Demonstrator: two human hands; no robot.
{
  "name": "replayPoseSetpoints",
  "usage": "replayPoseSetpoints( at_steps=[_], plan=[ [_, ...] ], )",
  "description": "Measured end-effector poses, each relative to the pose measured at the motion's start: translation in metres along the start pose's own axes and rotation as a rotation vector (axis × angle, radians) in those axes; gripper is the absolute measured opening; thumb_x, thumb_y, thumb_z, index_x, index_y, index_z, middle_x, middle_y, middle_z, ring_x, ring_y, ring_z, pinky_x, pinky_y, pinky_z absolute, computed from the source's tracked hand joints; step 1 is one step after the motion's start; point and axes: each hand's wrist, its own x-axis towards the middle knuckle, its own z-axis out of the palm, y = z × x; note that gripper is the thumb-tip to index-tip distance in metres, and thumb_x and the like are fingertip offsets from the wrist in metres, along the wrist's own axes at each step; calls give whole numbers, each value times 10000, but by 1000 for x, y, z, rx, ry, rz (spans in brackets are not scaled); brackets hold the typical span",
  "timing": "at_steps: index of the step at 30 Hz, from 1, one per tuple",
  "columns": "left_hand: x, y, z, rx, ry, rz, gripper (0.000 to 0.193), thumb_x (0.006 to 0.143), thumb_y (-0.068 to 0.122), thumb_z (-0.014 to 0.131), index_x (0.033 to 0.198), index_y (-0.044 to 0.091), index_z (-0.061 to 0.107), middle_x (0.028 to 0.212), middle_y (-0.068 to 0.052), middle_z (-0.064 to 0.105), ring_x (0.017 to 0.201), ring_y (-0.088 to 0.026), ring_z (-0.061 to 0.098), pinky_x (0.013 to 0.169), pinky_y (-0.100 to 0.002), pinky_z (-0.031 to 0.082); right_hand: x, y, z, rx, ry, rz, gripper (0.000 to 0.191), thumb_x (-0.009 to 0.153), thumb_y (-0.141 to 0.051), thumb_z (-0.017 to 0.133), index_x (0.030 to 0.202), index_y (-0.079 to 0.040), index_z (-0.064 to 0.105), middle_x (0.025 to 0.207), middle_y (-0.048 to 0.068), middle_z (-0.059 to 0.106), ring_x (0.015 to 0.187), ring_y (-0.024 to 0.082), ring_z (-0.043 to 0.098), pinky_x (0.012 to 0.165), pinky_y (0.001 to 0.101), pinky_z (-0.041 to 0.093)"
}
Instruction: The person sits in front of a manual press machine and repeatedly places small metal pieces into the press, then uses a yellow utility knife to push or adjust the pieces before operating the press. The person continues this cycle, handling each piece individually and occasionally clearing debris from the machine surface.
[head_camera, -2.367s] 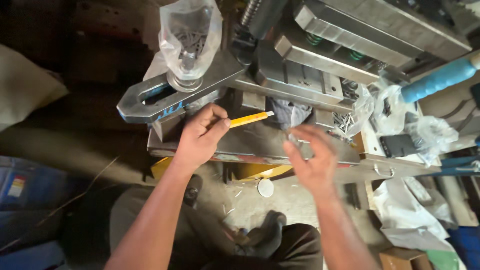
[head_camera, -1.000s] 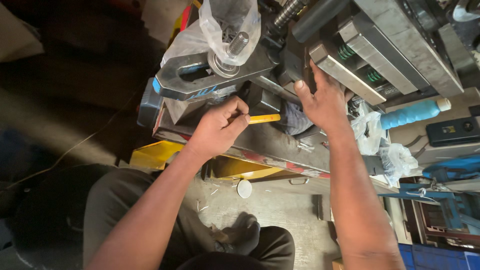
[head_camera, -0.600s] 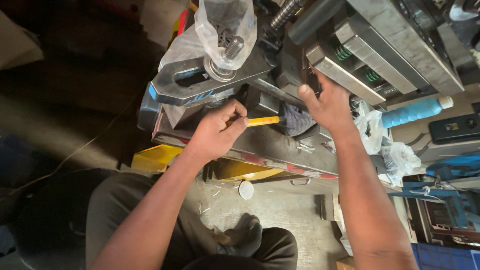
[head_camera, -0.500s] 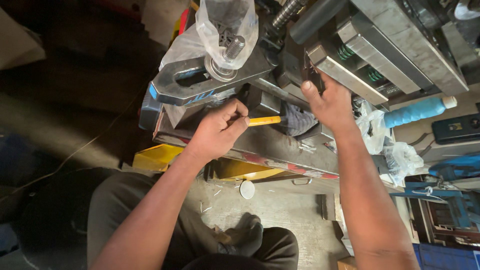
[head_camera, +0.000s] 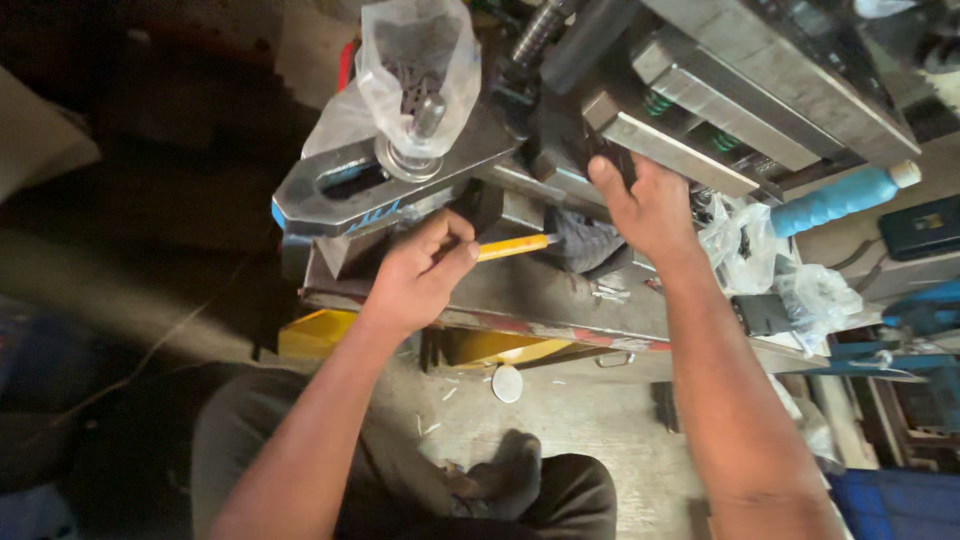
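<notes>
the left hand (head_camera: 415, 280) is closed around the yellow handle of a small brush-like tool (head_camera: 515, 246), its grip pinching the handle between thumb and curled fingers. the handle runs to the right and ends at a dark grey wad, a rag or bristle head (head_camera: 585, 243), which lies on the steel plate (head_camera: 540, 290) of the desk, just below a dark metal block (head_camera: 505, 210).

the right hand (head_camera: 650, 205) reaches up over the plate; its fingers are pressed against the underside edge of a long grey steel bar (head_camera: 680, 150) of the machine. whether its grip closes on anything or only rests there cannot be told, since the fingertips are hidden behind the metal.

left of the hands a heavy slotted steel clamp (head_camera: 350, 185) lies on the machine, and on it stands a bolt with washer (head_camera: 405, 150), covered by a clear plastic bag (head_camera: 420, 60) with small dark parts inside. to the right lie crumpled plastic bags (head_camera: 745, 240) and a blue cylindrical handle (head_camera: 835, 200). below, on the concrete floor (head_camera: 560, 430), there is a small white round lid (head_camera: 507, 383), and the person's dark trousers (head_camera: 260, 450) fill the lower edge.
</notes>
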Motion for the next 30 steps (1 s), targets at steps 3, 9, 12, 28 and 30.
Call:
replayPoseSetpoints(
  at_steps=[3, 9, 12, 28, 30],
  plan=[
    [-4, 11, 5, -71, 55, -44, 42, 1015, 62, 636, 1011, 38, 601, 825, 48, 525, 719, -24, 442, 617, -218, 373, -3, 4, -11, 117, -131, 73, 619, 986, -502, 641, 1409, -55, 581, 1318, 243, 654, 1247, 440, 598, 1053, 479, 454],
    [17, 42, 52, 111, 245, 167, 51, 1009, 47, 641, 1031, 32, 598, 826, 25, 556, 722, -53, 490, 626, -235, 409, -1, 12, -19, 63, -233, 179, 838, 827, -605, 782, 1437, -77, 557, 1343, 215, 638, 1251, 408, 583, 1032, 459, 454],
    [50, 50, 77, 301, 326, 224, 36, 986, 38, 635, 1008, 25, 609, 754, -12, 555, 664, -74, 489, 604, -255, 429, -5, 13, -23, 133, -198, 117, 857, 792, -619, 791, 1435, -99, 570, 1363, 179, 656, 1266, 371, 600, 1055, 441, 454],
    [108, 20, 117, 341, 371, 299, 44, 951, -2, 608, 950, 29, 578, 745, 3, 542, 681, -63, 493, 631, -264, 458, -16, 15, -25, -23, -126, 96, 995, 759, -851, 637, 1487, -182, 527, 1450, 191, 576, 1329, 431, 516, 1056, 518, 424],
    [111, 14, 116, 292, 359, 307, 55, 962, -11, 604, 951, 33, 572, 770, 16, 529, 693, -52, 469, 621, -253, 433, -17, 16, -25, -23, -136, 96, 972, 782, -855, 602, 1487, -191, 527, 1445, 196, 576, 1315, 440, 519, 1036, 530, 428]
  ],
)
